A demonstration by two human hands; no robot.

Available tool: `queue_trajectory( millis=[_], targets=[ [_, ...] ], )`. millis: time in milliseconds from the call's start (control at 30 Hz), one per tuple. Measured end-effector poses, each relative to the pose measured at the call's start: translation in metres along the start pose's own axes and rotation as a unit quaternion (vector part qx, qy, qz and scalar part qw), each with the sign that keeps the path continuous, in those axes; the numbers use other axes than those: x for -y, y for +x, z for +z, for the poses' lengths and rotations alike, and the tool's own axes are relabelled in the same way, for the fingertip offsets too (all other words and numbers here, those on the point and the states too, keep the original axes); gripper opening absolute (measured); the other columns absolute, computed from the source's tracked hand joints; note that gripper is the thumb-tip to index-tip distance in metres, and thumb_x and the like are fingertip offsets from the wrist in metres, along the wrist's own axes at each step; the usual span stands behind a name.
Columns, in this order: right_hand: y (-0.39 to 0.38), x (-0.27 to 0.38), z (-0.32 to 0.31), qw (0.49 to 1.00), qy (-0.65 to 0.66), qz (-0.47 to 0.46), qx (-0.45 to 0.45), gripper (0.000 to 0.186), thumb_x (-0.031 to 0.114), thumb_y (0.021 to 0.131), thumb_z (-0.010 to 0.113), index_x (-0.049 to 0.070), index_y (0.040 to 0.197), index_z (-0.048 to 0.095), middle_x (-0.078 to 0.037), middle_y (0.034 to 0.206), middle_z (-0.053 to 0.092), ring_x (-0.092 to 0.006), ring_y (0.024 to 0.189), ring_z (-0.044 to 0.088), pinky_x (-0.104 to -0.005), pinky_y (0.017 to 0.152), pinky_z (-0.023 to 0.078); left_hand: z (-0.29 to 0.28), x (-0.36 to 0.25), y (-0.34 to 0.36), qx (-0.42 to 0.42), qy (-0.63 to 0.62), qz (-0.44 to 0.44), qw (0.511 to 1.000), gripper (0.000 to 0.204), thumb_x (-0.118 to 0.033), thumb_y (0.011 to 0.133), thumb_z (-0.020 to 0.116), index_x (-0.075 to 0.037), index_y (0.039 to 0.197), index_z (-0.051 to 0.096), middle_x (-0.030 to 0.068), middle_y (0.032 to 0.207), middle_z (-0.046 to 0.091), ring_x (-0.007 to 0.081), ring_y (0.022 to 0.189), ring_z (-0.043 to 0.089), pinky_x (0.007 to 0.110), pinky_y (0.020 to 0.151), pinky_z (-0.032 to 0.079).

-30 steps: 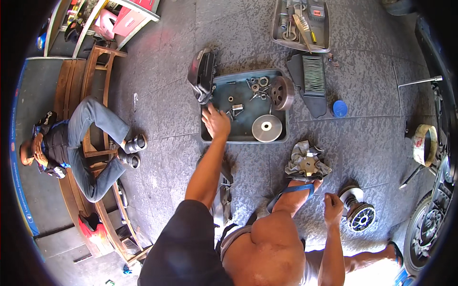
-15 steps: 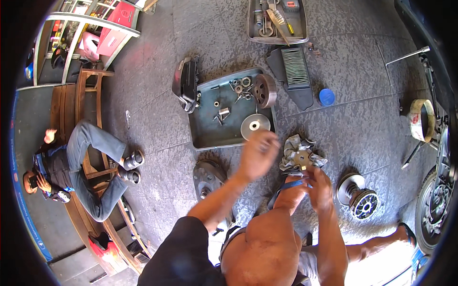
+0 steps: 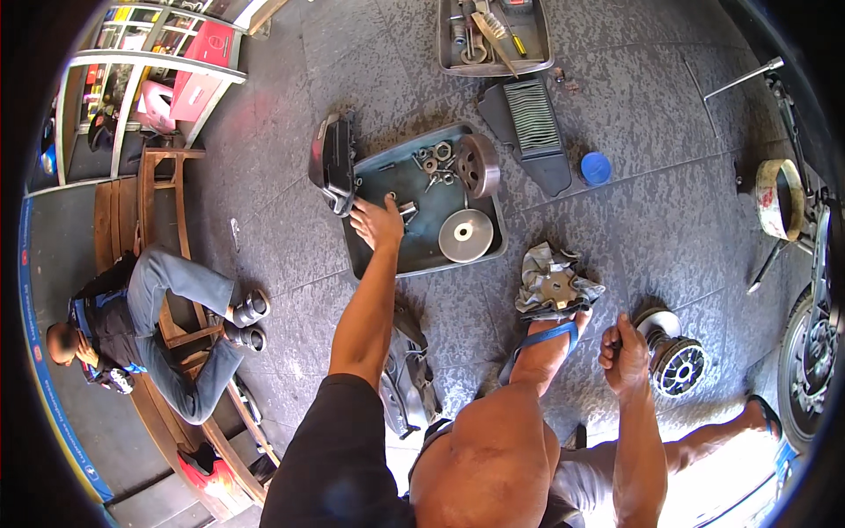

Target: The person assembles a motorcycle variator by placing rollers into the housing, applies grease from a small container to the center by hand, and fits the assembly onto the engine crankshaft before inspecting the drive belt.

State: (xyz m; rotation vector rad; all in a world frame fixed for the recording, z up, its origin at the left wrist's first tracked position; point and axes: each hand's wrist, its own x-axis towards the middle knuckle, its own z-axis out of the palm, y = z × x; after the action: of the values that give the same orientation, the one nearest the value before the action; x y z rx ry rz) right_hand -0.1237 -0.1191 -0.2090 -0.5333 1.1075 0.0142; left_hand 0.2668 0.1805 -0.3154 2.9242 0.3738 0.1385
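My left hand (image 3: 379, 224) reaches over the left part of a dark green tray (image 3: 422, 267), thumb apart from its fingers, beside a small ring and short metal pins (image 3: 407, 209). My right hand (image 3: 627, 355) is curled closed above the floor; what it holds, if anything, is hidden. In the tray lie a round metal disc (image 3: 466, 235), a brown clutch drum (image 3: 477, 165) and several nuts and bolts (image 3: 440, 161). A round notched metal plate (image 3: 557, 288) rests on a crumpled grey rag (image 3: 533, 267) by my sandalled foot. A pulley assembly (image 3: 679, 363) stands right of my right hand.
A black cover (image 3: 332, 165) leans at the tray's left edge. Beyond are an air filter (image 3: 535, 119), a blue lid (image 3: 596, 168) and a tool tray (image 3: 550, 63). A person (image 3: 176, 321) lies on a wooden bench at left. A motorcycle wheel (image 3: 805, 378) is at right.
My left hand has moved left from the metal disc to the tray's left side. My right hand has left the notched plate and rag, moving right and closing. The view has shifted slightly.
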Motion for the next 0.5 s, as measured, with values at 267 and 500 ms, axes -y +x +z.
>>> queue_trajectory(
  millis=[267, 500],
  targets=[
    [-0.018, -0.031, -0.026, 0.998, -0.062, 0.021, -0.024, 0.041, 0.042, 0.096, 0.061, 0.010, 0.072, 0.052, -0.004, 0.067, 0.051, -0.0102, 0.050, 0.042, -0.0243, 0.042, 0.033, 0.022, 0.002, 0.043, 0.019, 0.028, -0.006, 0.999, 0.089, -0.062, 0.090, 0.050, 0.006, 0.145, 0.031, 0.0330, 0.142, 0.042, 0.0481, 0.135, 0.035, 0.054, 0.110, 0.029],
    [-0.025, -0.044, -0.007, 0.993, -0.116, 0.031, -0.016, 0.042, 0.043, 0.095, 0.063, 0.009, 0.073, 0.054, -0.002, 0.065, 0.050, -0.0089, 0.050, 0.042, -0.0238, 0.042, 0.034, 0.021, -0.025, 0.044, -0.017, 0.084, 0.016, 0.996, 0.087, -0.065, 0.086, 0.056, 0.006, 0.136, 0.041, 0.0313, 0.130, 0.053, 0.0462, 0.126, 0.048, 0.052, 0.106, 0.036]
  ],
)
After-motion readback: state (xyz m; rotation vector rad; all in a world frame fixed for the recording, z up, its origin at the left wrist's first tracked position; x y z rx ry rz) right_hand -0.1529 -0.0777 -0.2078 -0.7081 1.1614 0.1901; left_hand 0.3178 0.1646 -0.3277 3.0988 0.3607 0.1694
